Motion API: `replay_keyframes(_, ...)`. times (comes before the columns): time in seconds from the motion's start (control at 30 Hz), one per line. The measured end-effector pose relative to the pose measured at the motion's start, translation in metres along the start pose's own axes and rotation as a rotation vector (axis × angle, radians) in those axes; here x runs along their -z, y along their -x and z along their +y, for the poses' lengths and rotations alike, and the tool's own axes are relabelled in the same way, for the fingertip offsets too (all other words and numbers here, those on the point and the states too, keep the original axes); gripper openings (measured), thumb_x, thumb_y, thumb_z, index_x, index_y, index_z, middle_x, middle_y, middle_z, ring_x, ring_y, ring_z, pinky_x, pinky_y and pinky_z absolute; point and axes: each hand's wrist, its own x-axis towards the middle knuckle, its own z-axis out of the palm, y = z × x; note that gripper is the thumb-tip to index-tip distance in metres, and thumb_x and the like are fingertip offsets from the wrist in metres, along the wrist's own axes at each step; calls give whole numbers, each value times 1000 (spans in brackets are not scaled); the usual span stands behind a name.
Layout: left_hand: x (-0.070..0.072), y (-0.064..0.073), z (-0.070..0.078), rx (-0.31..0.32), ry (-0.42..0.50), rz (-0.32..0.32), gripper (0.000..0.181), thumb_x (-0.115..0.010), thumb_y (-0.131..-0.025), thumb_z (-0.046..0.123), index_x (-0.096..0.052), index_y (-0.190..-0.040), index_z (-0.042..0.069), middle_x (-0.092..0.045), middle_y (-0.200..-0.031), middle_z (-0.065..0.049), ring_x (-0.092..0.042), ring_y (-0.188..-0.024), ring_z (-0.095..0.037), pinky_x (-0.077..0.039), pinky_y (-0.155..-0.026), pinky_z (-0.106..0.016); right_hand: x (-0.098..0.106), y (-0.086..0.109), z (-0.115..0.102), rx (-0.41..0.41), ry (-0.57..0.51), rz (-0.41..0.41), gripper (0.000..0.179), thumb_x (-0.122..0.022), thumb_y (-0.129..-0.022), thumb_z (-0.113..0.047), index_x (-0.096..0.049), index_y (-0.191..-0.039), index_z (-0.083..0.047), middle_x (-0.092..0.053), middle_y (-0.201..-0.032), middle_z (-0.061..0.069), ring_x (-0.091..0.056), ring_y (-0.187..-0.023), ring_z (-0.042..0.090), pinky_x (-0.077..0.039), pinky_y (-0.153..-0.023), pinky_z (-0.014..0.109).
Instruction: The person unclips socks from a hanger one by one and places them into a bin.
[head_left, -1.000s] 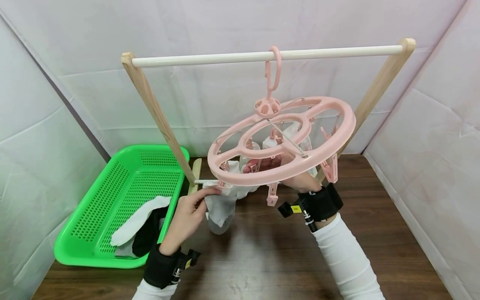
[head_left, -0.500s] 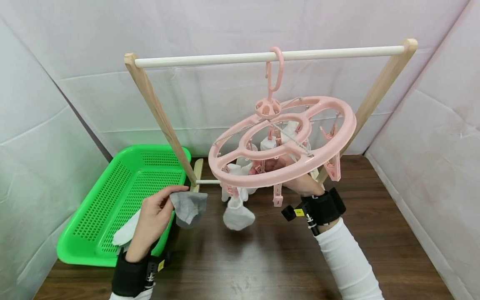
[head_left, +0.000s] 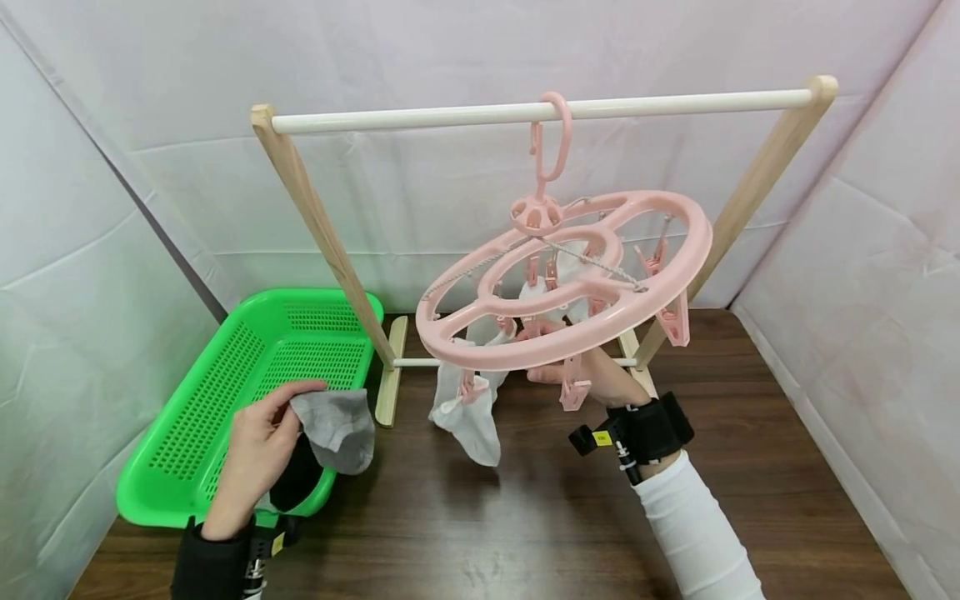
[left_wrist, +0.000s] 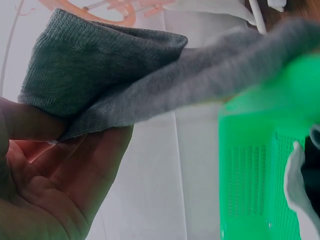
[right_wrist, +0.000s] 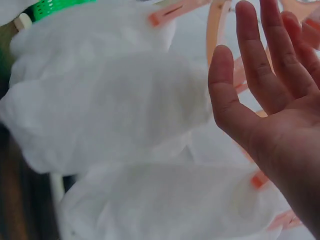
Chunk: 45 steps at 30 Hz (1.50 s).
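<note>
Head view: the left hand pinches a grey sock at its cuff between thumb and fingers, and the sock hangs across the near right rim of a green basket. Left wrist view confirms the pinch; the sock's far end is blurred. The right hand grasps nothing, its fingers extended, under a pink ring.

The ring tilts, its hook over a white rail between a left post and a right post. Pegs dangle from it, some with white socks clipped in them.

Several things block the view. The ring's near edge and a peg cross in front of the right hand, hiding some fingers. The left post stands before the basket's far right corner. The left hand and grey sock cover part of the basket, where a black sock shows; left wrist view adds a white sock beside it. White sheets surround the dark wood table.

Black straps on both wrists carry gear with yellow labels, their print too small to read.
</note>
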Motion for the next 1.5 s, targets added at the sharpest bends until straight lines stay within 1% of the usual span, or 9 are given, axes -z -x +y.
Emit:
replay_keyframes(0.13, 7, 3, -4, 21, -10, -3, 36, -46, -91, -14, -71, -108, 5, -32, -53, 6, -20, -43, -4, -21, -39, -27, 3, 8, 11, -4, -25, -3, 44, -60, -93, 3, -52, -133, -16, -59, -123, 7, -62, -103, 20, -49, -69, 23)
replay_keyframes(0.27, 14, 5, -8, 55, -39, -9, 35, -45, -92, -12, -71, -109, 5, -37, -53, 5, -23, -42, -6, -22, -40, -26, 2, 9, 20, 21, 118, 14, 31, -62, -91, 5, -60, -119, -7, -63, -115, 15, -59, -111, 30, -47, -92, 38)
replay_keyframes(0.47, 29, 5, -18, 148, -48, -38, 32, -43, -97, -5, -68, -115, 4, -48, -59, 1, -36, -47, -2, -33, -45, -22, -4, 15, 29, -1, 201, 13, 24, -65, -89, 3, -61, -113, 2, -64, -106, 18, -61, -105, 27, -49, -86, 36)
replay_keyframes(0.67, 39, 2, -29, 241, 49, -89, 32, -39, -104, 6, -60, -126, -1, -63, -112, -14, -59, -85, 4, -50, -71, -18, -4, 23, 34, 24, 251, 17, 23, -64, -90, 3, -58, -112, 6, -64, -107, 20, -61, -104, 26, -49, -84, 32)
replay_keyframes(0.9, 49, -5, -40, 223, 87, -85, 32, -37, -104, 7, -57, -127, -4, -57, -112, 11, -58, -90, 5, -49, -74, -15, -6, 35, 37, -42, 256, 78, 22, -63, -92, -1, -59, -114, 3, -64, -109, 19, -60, -107, 29, -50, -87, 35)
replay_keyframes(1.13, 59, -19, -53, 165, 113, -4, 32, -39, -103, 9, -63, -120, -3, -64, -99, -7, -58, -75, 2, -46, -67, -12, -8, 41, 40, -78, 258, 98, 19, -58, -95, 1, -60, -113, 2, -66, -108, 18, -61, -106, 27, -50, -85, 38)
replay_keyframes(1.3, 67, -22, -57, 234, 49, -7, 34, -36, -103, 9, -60, -122, -4, -59, -112, -7, -56, -78, 2, -45, -63, -13, -9, 47, 41, -84, 253, 114, 21, -57, -96, -2, -60, -116, 2, -66, -110, 18, -62, -107, 27, -50, -86, 39)
replay_keyframes(1.4, 71, -21, -75, 296, 67, -4, 35, -36, -102, 8, -59, -126, -2, -58, -121, -17, -49, -66, -2, -33, -50, -19, -8, 51, 40, -81, 248, 125, 23, -56, -96, -2, -59, -118, 0, -66, -110, 18, -62, -107, 27, -49, -87, 37)
replay_keyframes(1.5, 70, -18, -110, 337, 151, 15, 34, -41, -103, 12, -58, -131, 5, -53, -132, -19, -57, -77, -8, -38, -55, -21, -4, 57, 37, -72, 226, 126, 24, -54, -97, 0, -59, -120, -1, -66, -113, 17, -61, -109, 27, -49, -88, 36)
